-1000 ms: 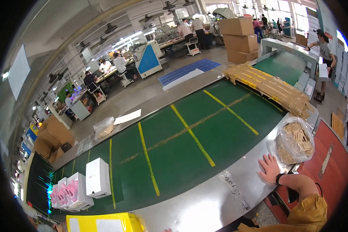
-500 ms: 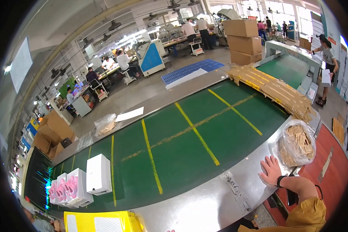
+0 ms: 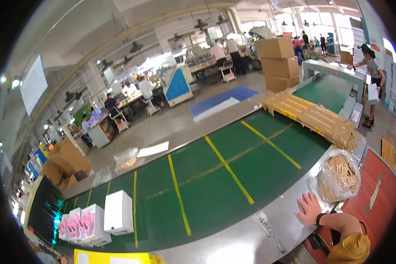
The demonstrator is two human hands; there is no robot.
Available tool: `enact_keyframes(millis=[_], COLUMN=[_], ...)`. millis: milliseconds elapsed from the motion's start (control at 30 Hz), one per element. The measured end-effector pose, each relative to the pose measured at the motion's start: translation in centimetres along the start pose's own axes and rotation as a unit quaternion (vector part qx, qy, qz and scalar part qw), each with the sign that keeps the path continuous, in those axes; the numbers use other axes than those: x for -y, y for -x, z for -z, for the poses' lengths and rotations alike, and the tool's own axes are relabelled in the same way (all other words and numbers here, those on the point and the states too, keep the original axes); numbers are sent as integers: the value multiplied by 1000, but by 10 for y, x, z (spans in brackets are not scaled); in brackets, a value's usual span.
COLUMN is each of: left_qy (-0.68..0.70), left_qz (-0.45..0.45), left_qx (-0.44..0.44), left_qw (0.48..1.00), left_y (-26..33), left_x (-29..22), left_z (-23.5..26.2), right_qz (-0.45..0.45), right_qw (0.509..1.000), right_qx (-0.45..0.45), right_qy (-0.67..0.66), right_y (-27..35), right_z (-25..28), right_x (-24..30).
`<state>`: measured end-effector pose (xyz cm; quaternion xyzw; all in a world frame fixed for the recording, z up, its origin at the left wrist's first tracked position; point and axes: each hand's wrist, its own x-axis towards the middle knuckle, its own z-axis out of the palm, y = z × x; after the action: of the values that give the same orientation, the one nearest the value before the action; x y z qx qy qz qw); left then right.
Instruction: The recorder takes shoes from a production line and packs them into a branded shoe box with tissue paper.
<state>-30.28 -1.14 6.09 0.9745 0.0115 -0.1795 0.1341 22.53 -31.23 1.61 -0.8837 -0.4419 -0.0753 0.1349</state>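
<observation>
Cardboard pieces in a clear plastic bag (image 3: 339,178) sit at the near right, on the metal rim (image 3: 268,229) that borders the green conveyor belt (image 3: 215,180). The bag is the thing closest to the person's right hand (image 3: 310,207), which lies flat on the rim just left of it, fingers spread, palm down, holding nothing; whether a fingertip touches the plastic cannot be told. The left hand is not in view, so nothing can be said of its grip.

Judging by its look, the bag will handle as a loose, soft sack: the film is thin and probably slippery, while the flat brown pieces inside are stiff, light one by one, and free to shift. A hold on the gathered film at the top, or a hand cupped under the bulging body, seems surer than a pinch on the side, which could tear or slide.

Far along the belt on the right lies a long stack of folded brown cardboard (image 3: 312,116). At the near left stand a white box (image 3: 118,212) and, left of it, open white boxes with pink items (image 3: 77,224). A yellow bin (image 3: 114,257) shows at the near edge.
</observation>
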Motion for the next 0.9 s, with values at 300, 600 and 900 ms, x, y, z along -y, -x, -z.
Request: enact_keyframes(millis=[300,600,900], left_qy=[295,46,20], left_qz=[-10,22,11], left_qx=[-144,3,-44], left_qw=[945,999,999], left_y=[5,-8,0], left_x=[14,6,1], left_z=[-56,9,0], right_qz=[5,-7,-3], right_qw=[1000,999,999], right_qx=[18,43,42], right_qy=[-8,8,9], right_y=[-2,-13,-7], right_z=[0,4,3], right_x=[-1,3,6])
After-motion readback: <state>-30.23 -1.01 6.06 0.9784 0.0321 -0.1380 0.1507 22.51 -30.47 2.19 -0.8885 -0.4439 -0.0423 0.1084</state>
